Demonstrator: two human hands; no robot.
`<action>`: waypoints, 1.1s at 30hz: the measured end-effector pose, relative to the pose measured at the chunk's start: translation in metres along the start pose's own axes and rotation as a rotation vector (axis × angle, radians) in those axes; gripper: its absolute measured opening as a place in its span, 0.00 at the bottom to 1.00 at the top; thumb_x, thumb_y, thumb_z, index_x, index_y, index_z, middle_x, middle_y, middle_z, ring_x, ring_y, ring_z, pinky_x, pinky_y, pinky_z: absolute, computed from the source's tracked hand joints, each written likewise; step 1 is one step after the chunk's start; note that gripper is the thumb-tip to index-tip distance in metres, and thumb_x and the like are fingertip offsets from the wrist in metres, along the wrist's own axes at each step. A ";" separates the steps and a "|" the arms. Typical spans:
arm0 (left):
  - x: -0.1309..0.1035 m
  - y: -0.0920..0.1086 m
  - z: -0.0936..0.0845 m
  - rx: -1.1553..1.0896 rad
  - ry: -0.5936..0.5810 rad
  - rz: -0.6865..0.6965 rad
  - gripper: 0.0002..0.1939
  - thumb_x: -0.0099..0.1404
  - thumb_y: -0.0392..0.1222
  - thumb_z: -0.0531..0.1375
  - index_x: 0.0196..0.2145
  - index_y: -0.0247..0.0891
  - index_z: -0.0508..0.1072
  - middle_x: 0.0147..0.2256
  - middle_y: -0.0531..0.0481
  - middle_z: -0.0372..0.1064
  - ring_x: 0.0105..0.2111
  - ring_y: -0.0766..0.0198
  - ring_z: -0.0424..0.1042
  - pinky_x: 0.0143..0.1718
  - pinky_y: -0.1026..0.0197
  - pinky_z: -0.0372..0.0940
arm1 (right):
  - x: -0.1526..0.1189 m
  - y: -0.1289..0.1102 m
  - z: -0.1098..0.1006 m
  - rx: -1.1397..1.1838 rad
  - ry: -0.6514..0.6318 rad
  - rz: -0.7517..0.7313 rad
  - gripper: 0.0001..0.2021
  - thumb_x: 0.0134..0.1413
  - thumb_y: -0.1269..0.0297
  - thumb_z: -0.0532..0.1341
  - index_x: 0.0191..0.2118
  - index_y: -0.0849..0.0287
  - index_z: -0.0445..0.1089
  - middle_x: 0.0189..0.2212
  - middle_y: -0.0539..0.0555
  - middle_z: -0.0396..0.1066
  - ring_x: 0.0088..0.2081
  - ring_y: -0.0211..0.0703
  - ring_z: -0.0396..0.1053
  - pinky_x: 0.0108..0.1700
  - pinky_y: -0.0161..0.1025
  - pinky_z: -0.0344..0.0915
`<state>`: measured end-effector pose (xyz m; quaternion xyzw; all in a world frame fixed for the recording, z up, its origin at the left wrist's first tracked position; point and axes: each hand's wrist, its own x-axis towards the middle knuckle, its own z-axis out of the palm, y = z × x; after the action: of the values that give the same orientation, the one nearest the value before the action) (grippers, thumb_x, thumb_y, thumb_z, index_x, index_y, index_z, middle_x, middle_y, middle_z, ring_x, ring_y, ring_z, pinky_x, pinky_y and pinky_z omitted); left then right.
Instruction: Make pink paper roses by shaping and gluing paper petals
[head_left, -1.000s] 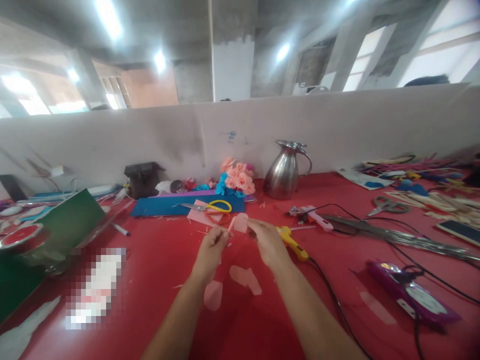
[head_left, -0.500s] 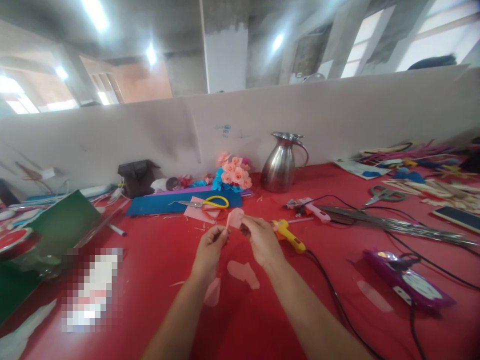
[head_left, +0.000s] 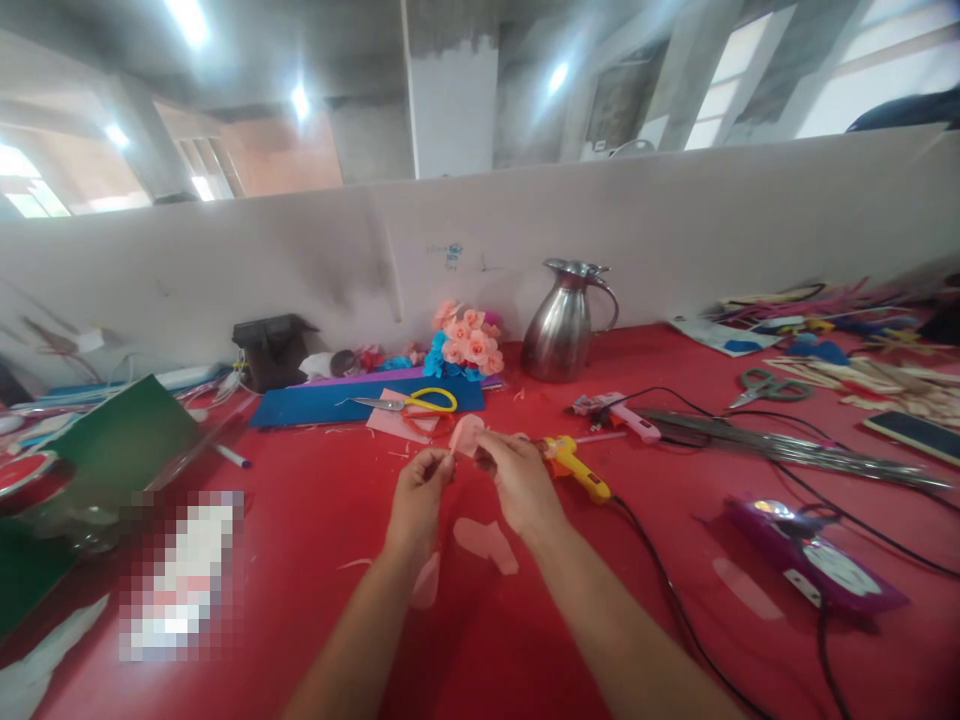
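Observation:
Both hands meet at a small pink paper petal [head_left: 468, 436] above the red table. My left hand [head_left: 417, 500] pinches its lower left end between thumb and fingertips. On its right side, the fingers of my right hand [head_left: 520, 476] are closed on the same petal; their tips are partly hidden. Loose pink paper pieces [head_left: 487, 543] lie on the table below the hands, one partly behind the left wrist. A yellow glue gun [head_left: 576, 468] rests just right of my right hand. Yellow-handled scissors [head_left: 420, 402] lie beyond the hands on pink paper.
Behind stand a bunch of pink paper flowers [head_left: 471, 340] and a steel jug [head_left: 564, 322]. A pink glue gun [head_left: 634, 420], grey-handled scissors [head_left: 771, 386] and a purple power strip [head_left: 821, 560] with black cords lie right. A green board [head_left: 124, 440] and a marker [head_left: 232, 456] are left.
The petal has tilted slightly and shifted a little left between the fingers. My right fingers have moved slightly along it. Both hands keep their grip.

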<state>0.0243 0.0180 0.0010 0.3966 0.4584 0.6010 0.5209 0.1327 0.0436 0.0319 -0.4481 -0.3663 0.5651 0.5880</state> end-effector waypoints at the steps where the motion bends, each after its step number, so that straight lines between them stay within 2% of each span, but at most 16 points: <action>1: 0.000 0.000 0.001 0.004 0.005 0.005 0.11 0.54 0.47 0.59 0.29 0.36 0.68 0.24 0.54 0.60 0.26 0.70 0.59 0.30 0.68 0.56 | 0.000 0.001 0.001 0.000 -0.002 0.001 0.07 0.35 0.62 0.63 0.16 0.58 0.70 0.17 0.49 0.64 0.23 0.36 0.59 0.29 0.35 0.59; 9: -0.002 0.001 0.003 0.035 0.037 0.027 0.12 0.54 0.48 0.59 0.28 0.36 0.66 0.25 0.54 0.61 0.27 0.69 0.61 0.30 0.68 0.57 | -0.005 0.001 0.004 -0.008 -0.025 0.009 0.08 0.37 0.61 0.62 0.17 0.59 0.70 0.18 0.50 0.67 0.24 0.37 0.61 0.30 0.35 0.60; 18: -0.001 -0.005 0.001 -0.041 0.038 0.012 0.13 0.53 0.47 0.60 0.34 0.36 0.69 0.29 0.50 0.68 0.30 0.67 0.66 0.37 0.65 0.60 | -0.007 0.006 0.005 0.019 -0.095 -0.006 0.09 0.39 0.60 0.62 0.19 0.60 0.70 0.19 0.50 0.65 0.25 0.36 0.61 0.29 0.33 0.60; 25: 0.000 -0.003 0.001 -0.111 0.046 -0.006 0.13 0.51 0.46 0.62 0.33 0.37 0.68 0.28 0.51 0.68 0.30 0.66 0.67 0.37 0.64 0.60 | -0.006 0.008 0.005 0.016 -0.113 -0.009 0.10 0.39 0.59 0.62 0.19 0.60 0.70 0.19 0.50 0.66 0.25 0.36 0.61 0.29 0.33 0.60; 30: 0.000 -0.002 0.000 -0.161 0.047 -0.003 0.13 0.51 0.45 0.62 0.32 0.37 0.67 0.25 0.54 0.65 0.26 0.70 0.64 0.34 0.66 0.59 | -0.008 0.005 0.006 -0.017 -0.102 -0.041 0.06 0.38 0.65 0.60 0.21 0.60 0.73 0.20 0.51 0.69 0.26 0.37 0.62 0.31 0.34 0.59; 33: 0.000 0.002 0.000 -0.163 0.055 -0.004 0.13 0.50 0.45 0.63 0.31 0.37 0.67 0.23 0.56 0.62 0.24 0.72 0.61 0.31 0.68 0.57 | -0.005 0.003 0.003 -0.069 -0.081 -0.052 0.09 0.36 0.68 0.57 0.24 0.59 0.74 0.21 0.50 0.71 0.26 0.37 0.62 0.31 0.34 0.57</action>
<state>0.0239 0.0183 0.0030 0.3355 0.4228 0.6460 0.5398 0.1280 0.0385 0.0304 -0.4352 -0.4204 0.5546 0.5712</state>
